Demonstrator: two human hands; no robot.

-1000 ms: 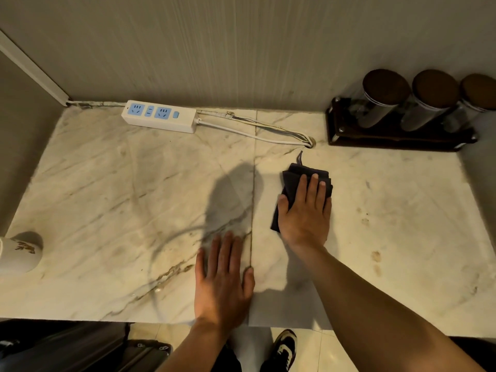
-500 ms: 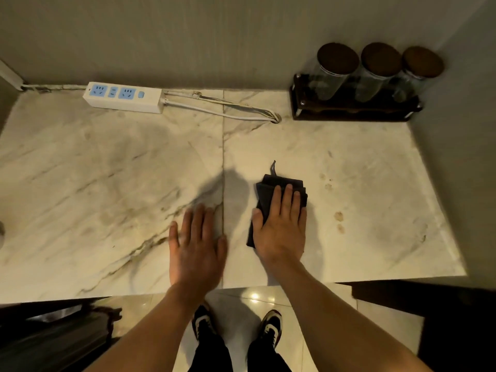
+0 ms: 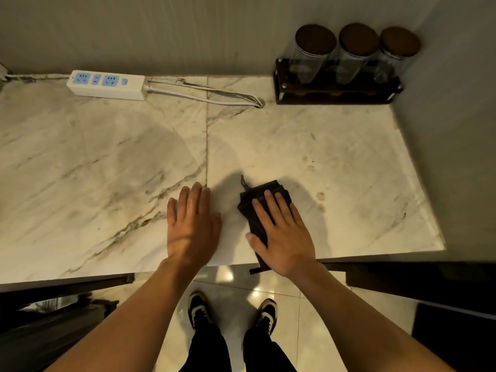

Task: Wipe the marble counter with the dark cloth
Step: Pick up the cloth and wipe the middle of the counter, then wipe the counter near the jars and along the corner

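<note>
The marble bench [image 3: 107, 162], the largest thing here, is taking up most of the head view; I am watching from afar as two slabs are meeting at one seam just left of centre. One wooden rack [image 3: 335, 89] is standing in the far right corner against the wall, holding three jars [image 3: 314, 52] with dark lids, tucked back, I judge, to leave the working surface free. One power strip [image 3: 107, 84] is lying along the back edge with its cable running to a hole in the stone.

The left hand [image 3: 192, 226] is resting flat on bare marble just beside the seam, fingers [image 3: 197, 194] extended and held close together, gripping nothing; it is probably bracing the body. The right hand [image 3: 281, 234] is pressing palm-down on the one dark cloth [image 3: 251, 208], fingers laid nearly together over it, pinning rather than pinching.

The cloth is lying folded near the front edge, its near end overhanging slightly. Several small brown stains [image 3: 320, 196] are showing just to its right, so those seem to be awaiting the wipe.
</note>
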